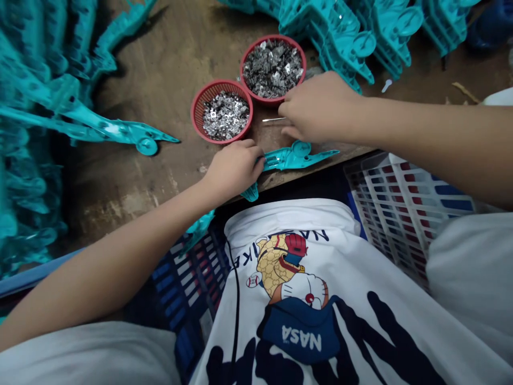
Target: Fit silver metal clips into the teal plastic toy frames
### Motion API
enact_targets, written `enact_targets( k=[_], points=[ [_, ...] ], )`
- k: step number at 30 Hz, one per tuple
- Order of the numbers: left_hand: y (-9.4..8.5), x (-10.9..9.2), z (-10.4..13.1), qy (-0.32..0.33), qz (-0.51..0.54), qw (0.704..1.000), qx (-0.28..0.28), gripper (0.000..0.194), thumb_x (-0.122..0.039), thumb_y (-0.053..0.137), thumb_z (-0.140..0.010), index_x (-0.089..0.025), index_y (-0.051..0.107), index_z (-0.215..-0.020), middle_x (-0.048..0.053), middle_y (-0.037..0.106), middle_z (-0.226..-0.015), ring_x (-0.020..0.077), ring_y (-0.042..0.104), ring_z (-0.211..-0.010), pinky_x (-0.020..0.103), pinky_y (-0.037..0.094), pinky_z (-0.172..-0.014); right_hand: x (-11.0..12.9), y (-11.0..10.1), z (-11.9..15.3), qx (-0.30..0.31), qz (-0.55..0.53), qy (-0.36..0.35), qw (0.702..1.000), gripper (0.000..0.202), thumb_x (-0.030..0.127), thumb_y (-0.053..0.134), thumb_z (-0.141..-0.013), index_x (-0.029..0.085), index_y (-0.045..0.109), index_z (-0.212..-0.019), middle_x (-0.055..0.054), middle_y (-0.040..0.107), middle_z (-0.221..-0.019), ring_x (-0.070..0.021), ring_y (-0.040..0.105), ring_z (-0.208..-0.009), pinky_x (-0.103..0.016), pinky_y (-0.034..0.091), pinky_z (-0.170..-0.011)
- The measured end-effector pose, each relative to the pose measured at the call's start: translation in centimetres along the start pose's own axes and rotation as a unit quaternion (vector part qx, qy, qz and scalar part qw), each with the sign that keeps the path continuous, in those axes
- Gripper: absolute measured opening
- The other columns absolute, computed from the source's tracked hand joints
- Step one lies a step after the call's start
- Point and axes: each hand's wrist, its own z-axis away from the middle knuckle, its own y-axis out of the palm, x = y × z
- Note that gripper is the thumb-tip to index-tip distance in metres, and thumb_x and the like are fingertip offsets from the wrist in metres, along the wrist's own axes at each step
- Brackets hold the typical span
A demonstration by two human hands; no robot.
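Note:
My left hand (235, 167) is closed on a teal plastic part (286, 158) at the table's front edge. That part's round disc and pointed tip stick out to the right of my fingers. Just above it, my right hand (316, 109) is closed around a thin metal tool (274, 121), whose tip points left. Small silver metal pieces fill a red basket (194, 115) above my left hand. A second red basket (303, 52) with darker metal pieces stands behind my right hand's fingers.
Teal parts (116, 130) are heaped on the left, and more teal parts (332, 32) lie along the back right. Below the table edge are a blue crate (188, 278) and a white crate (385, 198). A small white piece (387, 85) lies at the right.

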Motion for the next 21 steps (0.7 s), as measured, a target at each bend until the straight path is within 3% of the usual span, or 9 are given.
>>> enact_targets(
  k=[3, 5, 8, 11, 16, 18, 21],
  points=[
    [-0.9, -1.1, 0.3, -0.028, -0.01, 0.999, 0.038, 0.04, -0.03, 0.062, -0.12, -0.012, 0.094, -0.135, 0.022, 0.089, -0.133, 0.0415, 0.089, -0.127, 0.049, 0.073, -0.1, 1.5, 0.3, 0.6, 0.032, -0.035, -0.108, 0.993, 0.051, 0.058, 0.079, -0.121, 0.019, 0.092, -0.15, -0.019, 0.091, -0.148, -0.0404, 0.087, -0.13, -0.045, 0.063, -0.1],
    [-1.6, -1.7, 0.4, -0.052, -0.008, 0.996, 0.067, 0.039, -0.029, 0.065, -0.119, -0.013, 0.094, -0.139, 0.022, 0.089, -0.138, 0.0425, 0.088, -0.133, 0.049, 0.073, -0.102, 2.7, 0.6, 0.9, 0.07, -0.023, -0.149, 0.986, 0.059, 0.058, 0.085, -0.12, 0.013, 0.088, -0.157, -0.021, 0.088, -0.152, -0.0413, 0.087, -0.132, -0.044, 0.063, -0.102],
    [-2.4, -2.4, 0.4, -0.096, 0.004, 0.991, 0.094, 0.041, -0.026, 0.063, -0.12, -0.016, 0.093, -0.146, 0.019, 0.09, -0.146, 0.0428, 0.088, -0.141, 0.049, 0.072, -0.106, 3.9, 1.0, 1.2, 0.077, 0.001, -0.158, 0.984, 0.059, 0.051, 0.085, -0.123, 0.009, 0.081, -0.164, -0.023, 0.083, -0.155, -0.0398, 0.087, -0.135, -0.043, 0.062, -0.106],
    [-2.8, -3.0, 0.4, -0.134, -0.017, 0.985, 0.106, 0.042, -0.028, 0.06, -0.122, -0.016, 0.093, -0.146, 0.018, 0.09, -0.151, 0.0459, 0.088, -0.142, 0.051, 0.072, -0.1, 4.2, 1.3, 1.2, 0.071, 0.01, -0.172, 0.983, 0.057, 0.049, 0.083, -0.126, 0.008, 0.079, -0.165, -0.023, 0.081, -0.157, -0.0399, 0.085, -0.14, -0.043, 0.061, -0.108],
    [-3.8, -3.7, 1.1, -0.137, -0.058, 0.98, 0.128, 0.042, -0.024, 0.054, -0.125, -0.014, 0.092, -0.139, 0.02, 0.091, -0.148, 0.0459, 0.089, -0.143, 0.047, 0.07, -0.094, 4.3, 1.3, 1.2, 0.084, 0.006, -0.168, 0.982, 0.063, 0.049, 0.082, -0.127, 0.007, 0.073, -0.174, -0.024, 0.081, -0.163, -0.042, 0.08, -0.148, -0.045, 0.061, -0.11],
    [-4.5, -3.7, 1.4, -0.132, -0.072, 0.982, 0.116, 0.043, -0.023, 0.052, -0.126, -0.016, 0.092, -0.139, 0.02, 0.091, -0.151, 0.0442, 0.088, -0.145, 0.045, 0.07, -0.093, 4.3, 1.4, 1.1, 0.092, 0.0, -0.167, 0.982, 0.059, 0.048, 0.08, -0.128, 0.006, 0.077, -0.169, -0.024, 0.082, -0.161, -0.0431, 0.079, -0.15, -0.046, 0.061, -0.112],
    [-5.8, -2.6, 1.5, -0.138, -0.093, 0.985, 0.045, 0.046, -0.026, 0.049, -0.13, -0.019, 0.092, -0.143, 0.02, 0.091, -0.154, 0.043, 0.088, -0.144, 0.046, 0.071, -0.097, 4.1, 1.4, 0.8, 0.09, -0.017, -0.17, 0.981, 0.053, 0.044, 0.08, -0.125, 0.005, 0.081, -0.16, -0.024, 0.084, -0.155, -0.0442, 0.078, -0.147, -0.048, 0.059, -0.113]
  ],
)
